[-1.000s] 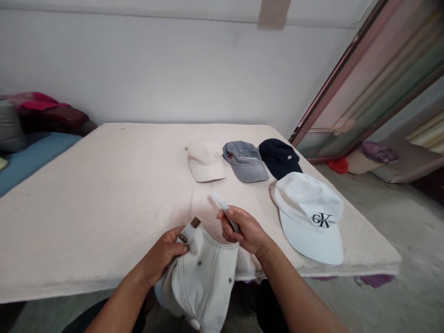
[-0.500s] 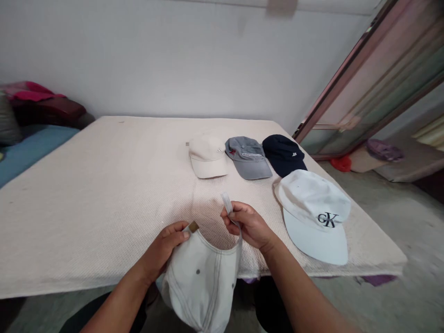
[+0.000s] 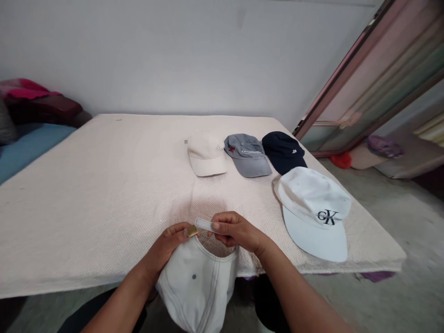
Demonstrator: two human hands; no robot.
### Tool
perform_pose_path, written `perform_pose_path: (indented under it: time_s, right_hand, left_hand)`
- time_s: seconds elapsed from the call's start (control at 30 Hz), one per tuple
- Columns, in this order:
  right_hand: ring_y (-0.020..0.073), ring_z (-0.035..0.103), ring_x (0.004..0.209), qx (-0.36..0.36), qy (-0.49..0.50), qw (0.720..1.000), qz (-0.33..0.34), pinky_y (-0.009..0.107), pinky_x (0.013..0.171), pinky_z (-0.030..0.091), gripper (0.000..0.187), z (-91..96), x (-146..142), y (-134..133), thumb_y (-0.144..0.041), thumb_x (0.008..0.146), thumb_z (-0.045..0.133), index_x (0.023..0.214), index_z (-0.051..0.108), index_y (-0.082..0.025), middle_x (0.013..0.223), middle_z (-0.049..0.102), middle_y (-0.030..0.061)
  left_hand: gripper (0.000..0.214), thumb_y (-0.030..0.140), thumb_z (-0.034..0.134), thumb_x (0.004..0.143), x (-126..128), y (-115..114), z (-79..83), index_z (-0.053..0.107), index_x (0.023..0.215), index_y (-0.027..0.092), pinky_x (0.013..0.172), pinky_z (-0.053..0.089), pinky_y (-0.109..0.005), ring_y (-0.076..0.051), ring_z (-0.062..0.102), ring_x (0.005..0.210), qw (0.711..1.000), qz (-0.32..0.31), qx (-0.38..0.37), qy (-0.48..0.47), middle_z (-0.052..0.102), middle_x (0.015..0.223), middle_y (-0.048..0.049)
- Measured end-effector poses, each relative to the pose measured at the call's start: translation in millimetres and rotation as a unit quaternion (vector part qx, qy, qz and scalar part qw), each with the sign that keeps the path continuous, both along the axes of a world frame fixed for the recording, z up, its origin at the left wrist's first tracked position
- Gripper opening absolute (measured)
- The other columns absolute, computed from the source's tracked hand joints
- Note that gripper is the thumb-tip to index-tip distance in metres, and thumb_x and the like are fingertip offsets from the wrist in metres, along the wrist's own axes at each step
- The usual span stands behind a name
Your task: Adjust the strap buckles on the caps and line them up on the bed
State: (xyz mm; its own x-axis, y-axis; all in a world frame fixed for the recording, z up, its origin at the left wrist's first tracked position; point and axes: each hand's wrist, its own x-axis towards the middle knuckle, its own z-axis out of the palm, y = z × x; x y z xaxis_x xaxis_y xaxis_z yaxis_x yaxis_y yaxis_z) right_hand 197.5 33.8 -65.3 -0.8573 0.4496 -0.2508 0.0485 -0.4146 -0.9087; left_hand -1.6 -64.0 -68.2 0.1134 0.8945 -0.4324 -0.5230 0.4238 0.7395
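A pale grey baseball cap [image 3: 197, 286] hangs at the table's front edge, its back opening facing up. My left hand [image 3: 171, 238] is closed on the cap's edge beside a brass-coloured buckle [image 3: 192, 231]. Between the thumb and fingers of my right hand [image 3: 234, 231] is the cap's adjustment strap [image 3: 204, 225]. The strap's free end points left and lies close to the buckle; whether they touch I cannot tell.
On the cloth-covered table [image 3: 104, 199] lie a cream cap [image 3: 207, 157], a grey cap [image 3: 248, 155], a navy cap [image 3: 283, 152] and a white cap with dark letters [image 3: 314, 208]. A wall stands behind; a sliding door [image 3: 364, 78] is at right.
My right hand has swung the strap left and down, so its free end now lies by the buckle instead of pointing up. The left hand keeps its hold on the cap.
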Motion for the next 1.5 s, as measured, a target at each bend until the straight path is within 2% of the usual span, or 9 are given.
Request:
perform_pose_path:
  time_s: [0.3, 0.47, 0.7, 1.0, 1.23, 1.5]
  right_hand:
    - [0.0047, 0.033, 0.045, 0.018, -0.015, 0.999, 0.029, 0.018, 0.039, 0.022, 0.026, -1.8, -0.1, -1.0, -0.039, 0.084, 0.061, 0.080, 0.065, -0.013, 0.054, 0.043, -0.0059]
    - [0.0042, 0.033, 0.044, 0.024, -0.023, 0.999, 0.037, 0.017, 0.039, 0.022, 0.025, -1.2, 1.6, 0.6, -0.038, 0.083, 0.062, 0.079, 0.064, -0.013, 0.053, 0.044, -0.0059]
    - [0.0038, 0.032, 0.044, 0.046, -0.027, 0.998, 0.021, 0.017, 0.040, 0.022, 0.033, -2.0, 0.1, 0.7, -0.046, 0.082, 0.063, 0.076, 0.061, -0.014, 0.053, 0.045, -0.0058]
    - [0.0038, 0.030, 0.043, 0.039, -0.034, 0.998, 0.022, 0.017, 0.040, 0.022, 0.029, -4.4, -2.3, -0.4, -0.042, 0.074, 0.070, 0.077, 0.061, -0.014, 0.051, 0.040, -0.0083]
    - [0.0039, 0.030, 0.043, 0.056, -0.035, 0.997, 0.032, 0.018, 0.040, 0.022, 0.029, -2.4, -1.1, -0.4, -0.042, 0.077, 0.067, 0.073, 0.059, -0.014, 0.049, 0.039, -0.0084]
    - [0.0044, 0.032, 0.044, 0.073, -0.045, 0.995, 0.044, 0.018, 0.041, 0.024, 0.032, -2.6, -3.6, -1.1, -0.046, 0.076, 0.068, 0.073, 0.060, -0.014, 0.050, 0.041, -0.0078]
  left_hand:
    - [0.015, 0.028, 0.074, 0.072, 0.9, 1.1, -1.6, 0.070, 0.076, 0.013, 0.057, 0.045, -0.021, -0.011, 0.059, 0.059, 1.000, 0.012, 0.013, -0.009, 0.069, 0.069, -0.0031]
    - [0.017, 0.028, 0.075, 0.072, 0.1, 2.7, -2.2, 0.071, 0.082, 0.014, 0.057, 0.045, -0.020, -0.012, 0.060, 0.060, 1.000, -0.002, 0.008, -0.001, 0.070, 0.072, -0.0035]
    - [0.020, 0.029, 0.076, 0.072, 5.1, 0.3, -2.2, 0.072, 0.084, 0.014, 0.056, 0.043, -0.020, -0.011, 0.059, 0.058, 0.999, -0.034, -0.003, 0.000, 0.070, 0.070, -0.0033]
    - [0.020, 0.032, 0.077, 0.068, 4.4, 0.5, -6.7, 0.071, 0.077, 0.015, 0.050, 0.038, -0.018, -0.008, 0.053, 0.050, 0.999, -0.036, -0.013, 0.017, 0.064, 0.061, -0.0005]
    - [0.020, 0.033, 0.077, 0.068, 9.2, 0.7, -0.3, 0.070, 0.071, 0.015, 0.048, 0.034, -0.018, -0.007, 0.047, 0.048, 0.997, -0.061, -0.025, 0.046, 0.059, 0.056, 0.0016]
    - [0.023, 0.035, 0.073, 0.072, 7.7, -0.6, -2.5, 0.069, 0.073, 0.013, 0.051, 0.035, -0.020, -0.008, 0.048, 0.049, 0.994, -0.093, -0.017, 0.057, 0.060, 0.058, -0.0006]
